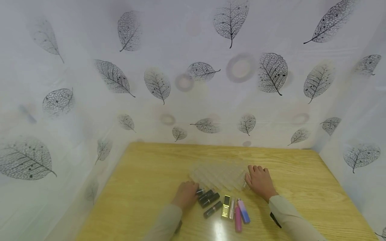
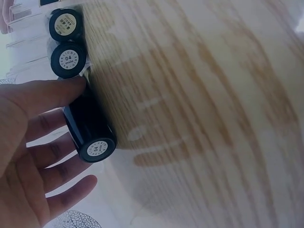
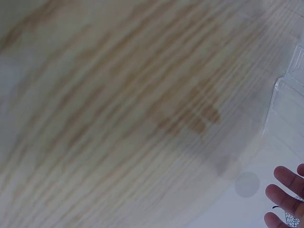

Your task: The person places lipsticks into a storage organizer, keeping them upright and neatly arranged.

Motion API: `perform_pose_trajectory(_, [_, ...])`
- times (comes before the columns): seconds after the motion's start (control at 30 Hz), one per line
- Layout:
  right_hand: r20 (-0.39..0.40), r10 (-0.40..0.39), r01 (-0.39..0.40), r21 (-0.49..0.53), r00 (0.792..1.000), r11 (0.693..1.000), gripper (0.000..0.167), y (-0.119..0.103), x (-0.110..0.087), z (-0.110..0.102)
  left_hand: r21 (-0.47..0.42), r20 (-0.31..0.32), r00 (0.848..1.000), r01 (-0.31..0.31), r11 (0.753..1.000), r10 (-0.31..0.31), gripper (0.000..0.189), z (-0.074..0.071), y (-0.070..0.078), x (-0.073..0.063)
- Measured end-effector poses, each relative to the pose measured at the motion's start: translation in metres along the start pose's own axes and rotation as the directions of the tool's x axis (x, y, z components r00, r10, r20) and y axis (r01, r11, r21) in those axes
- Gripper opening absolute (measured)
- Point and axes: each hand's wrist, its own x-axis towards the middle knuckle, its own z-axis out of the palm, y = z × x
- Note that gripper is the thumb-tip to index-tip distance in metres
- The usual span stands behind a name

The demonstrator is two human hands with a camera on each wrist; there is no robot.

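Note:
My left hand [image 1: 185, 194] holds a black lipstick tube [image 2: 90, 116] with a round white "04" label on its end, the thumb along its near side and the fingers behind it. Two similar black tubes [image 2: 69, 59] lie right beside it in the left wrist view. A clear plastic organizer [image 1: 218, 174] with slanting dividers sits just beyond the tubes. At its right end is my right hand [image 1: 260, 182], fingertips close by the edge and nothing seen in its grasp. The right wrist view catches only some loosely extended fingers [image 3: 285, 192].
Nearer me lie another black tube [image 1: 212, 210], a gold-and-black lipstick [image 1: 226, 206], a slim silvery tube [image 1: 232, 209], a pink tube [image 1: 238, 219] and a pink-to-blue tube [image 1: 243, 211]. A leaf-print curtain [image 1: 208, 100] encloses the wooden table [image 1: 150, 167] at the back and sides.

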Motion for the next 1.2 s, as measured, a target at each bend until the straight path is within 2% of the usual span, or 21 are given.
perform_pose_trajectory(0.1, [0.01, 0.006, -0.006, 0.002, 1.0, 1.0, 0.024, 0.0, 0.0, -0.001, 0.002, -0.001, 1.0, 0.003, 1.0, -0.003, 0.02, 0.0, 0.0, 0.0])
perform_pose_trajectory(0.57, [0.035, 0.024, -0.025, 0.029, 0.999, 0.999, 0.023, -0.004, 0.0, -0.007, -0.098, 0.023, 0.999, 0.036, 0.995, -0.034, 0.015, -0.011, 0.003, -0.003])
perform_pose_trajectory(0.83, [0.058, 0.036, -0.037, 0.029, 0.998, 0.999, 0.022, -0.004, 0.0, -0.007, -0.094, 0.012, 0.999, 0.035, 0.995, -0.034, 0.018, -0.017, 0.003, -0.003])
perform_pose_trajectory(1.0, [0.068, 0.04, -0.042, 0.023, 0.997, 0.999, 0.023, -0.004, 0.001, -0.007, -0.113, 0.029, 0.998, 0.053, 0.992, -0.05, 0.017, -0.022, 0.004, -0.003])
perform_pose_trajectory(1.2, [0.054, 0.034, -0.035, 0.026, 0.998, 0.999, 0.024, -0.003, 0.001, -0.005, -0.094, -0.005, 0.999, 0.041, 0.995, -0.042, 0.018, -0.032, 0.006, -0.007])
